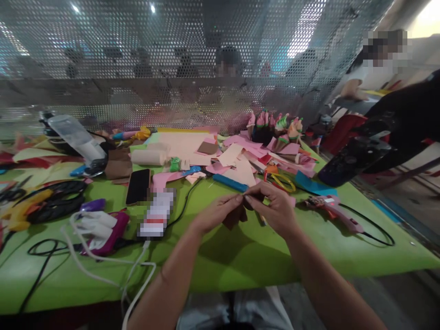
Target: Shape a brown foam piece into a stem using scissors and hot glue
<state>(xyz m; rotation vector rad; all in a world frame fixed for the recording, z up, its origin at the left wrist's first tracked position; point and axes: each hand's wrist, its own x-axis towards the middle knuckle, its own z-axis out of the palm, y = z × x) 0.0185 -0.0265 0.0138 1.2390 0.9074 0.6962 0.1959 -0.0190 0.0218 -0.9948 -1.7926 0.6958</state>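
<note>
Fingertips of my left hand [217,213] and my right hand [275,208] meet above the green table, both pinched closed. Between and below them hangs a small brown piece [234,217] that looks like paper; the fingers partly hide it. Just beyond the hands lies a long blue tool [229,182], its kind unclear. Yellow-handled scissors [283,182] rest behind my right hand. A pink glue gun [343,217] with a black cord lies further right.
Pink and cream paper sheets [185,142] cover the back. Paper cones [282,126] stand behind. A black phone [138,187], a second phone [156,213] on a white cable, a magenta power strip [110,233] and a yellow glue gun [20,213] lie left. Someone [374,68] is at right.
</note>
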